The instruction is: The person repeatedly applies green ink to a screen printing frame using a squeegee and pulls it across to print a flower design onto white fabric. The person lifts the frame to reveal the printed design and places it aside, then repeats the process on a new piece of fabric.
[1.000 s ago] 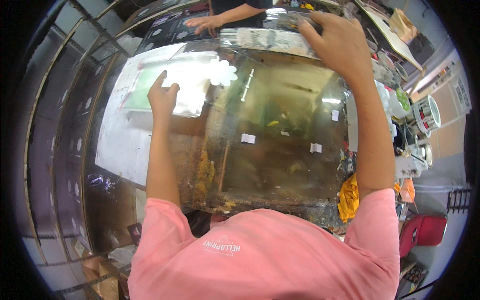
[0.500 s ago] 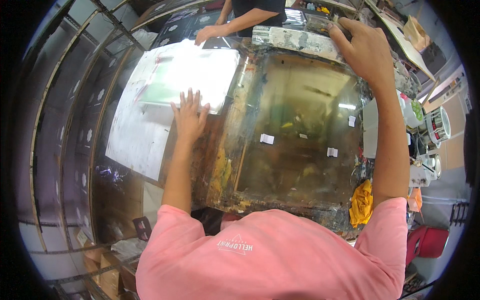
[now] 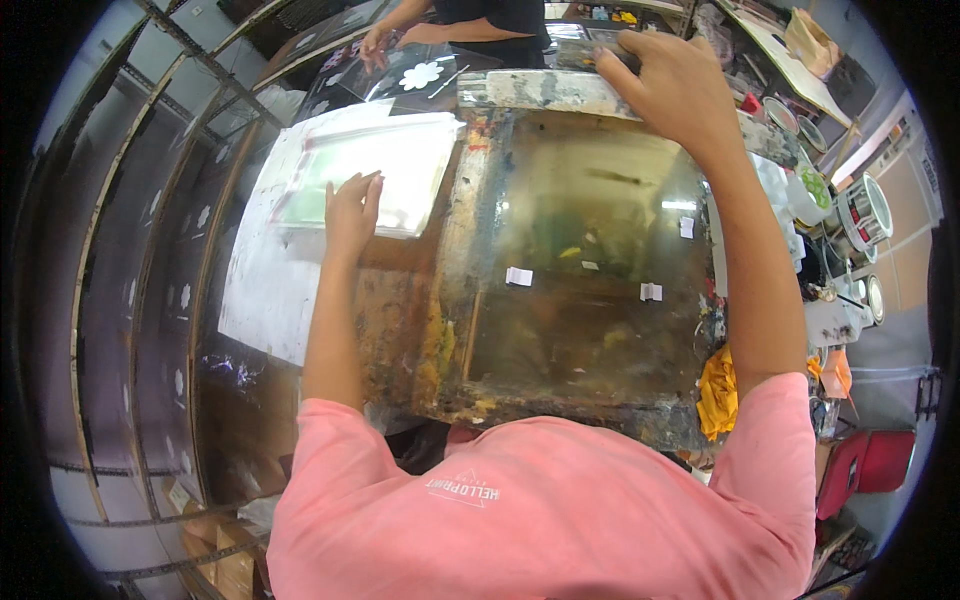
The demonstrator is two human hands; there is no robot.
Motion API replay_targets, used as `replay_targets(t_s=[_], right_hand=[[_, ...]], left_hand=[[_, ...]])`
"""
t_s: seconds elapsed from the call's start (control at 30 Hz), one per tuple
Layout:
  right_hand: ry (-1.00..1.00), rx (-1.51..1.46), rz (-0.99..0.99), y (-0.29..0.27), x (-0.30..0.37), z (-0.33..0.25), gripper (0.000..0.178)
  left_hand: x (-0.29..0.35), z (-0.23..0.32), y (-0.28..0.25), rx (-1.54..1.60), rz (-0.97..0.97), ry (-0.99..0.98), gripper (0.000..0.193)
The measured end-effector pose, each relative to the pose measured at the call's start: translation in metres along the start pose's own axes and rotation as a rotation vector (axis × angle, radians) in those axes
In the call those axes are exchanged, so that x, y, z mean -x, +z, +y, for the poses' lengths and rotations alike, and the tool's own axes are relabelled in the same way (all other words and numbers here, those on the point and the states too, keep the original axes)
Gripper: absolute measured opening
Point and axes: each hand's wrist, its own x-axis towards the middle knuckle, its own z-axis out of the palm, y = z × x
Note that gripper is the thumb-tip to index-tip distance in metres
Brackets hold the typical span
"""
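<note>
My left hand (image 3: 352,205) is open, fingers apart, at the near edge of a pale, glossy sheet or stack of sheets (image 3: 405,150) with a greenish area at its left. Whether the fingertips touch it I cannot tell. Underneath lies a larger stained white sheet (image 3: 262,265). My right hand (image 3: 685,95) is closed over the far bar of a screen-printing frame (image 3: 540,92), its thumb pointing left; some fingertips are hidden. The frame's yellowish, see-through mesh (image 3: 590,220) spans the middle, and several small white paper pieces, such as this tab (image 3: 519,276), show on it.
Across the table, a co-worker's hand (image 3: 375,45) hovers near a dark sheet with a white flower shape (image 3: 421,76). Rack bars (image 3: 195,290) run along the left. A yellow cloth (image 3: 717,395) hangs at the frame's near right corner. Pots and tubs (image 3: 865,212) crowd the right.
The co-worker's hand has left the pale sheets and moved back and left. A dark flower-printed sheet now shows beyond them. My left hand's fingers have lifted and bent; my right hand stays on the bar.
</note>
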Motion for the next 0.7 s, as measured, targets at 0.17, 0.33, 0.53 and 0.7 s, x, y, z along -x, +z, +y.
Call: replay_targets(t_s=[0.17, 0.33, 0.53, 0.7], right_hand=[[0.036, 0.054, -0.088, -0.007, 0.001, 0.005, 0.048], [-0.002, -0.002, 0.027, 0.003, -0.002, 0.005, 0.051], [0.000, -0.017, 0.027, -0.007, -0.001, 0.006, 0.053], [0.007, -0.008, 0.039, 0.000, -0.007, 0.010, 0.055]], left_hand=[[0.000, 0.108, 0.024, 0.082, -0.316, 0.035, 0.047], [0.047, 0.203, 0.105, 0.268, -0.357, 0.150, 0.046], [0.090, 0.282, 0.168, 0.177, -0.395, 0.415, 0.102], [0.092, 0.302, 0.168, 0.193, -0.421, 0.450, 0.124]])
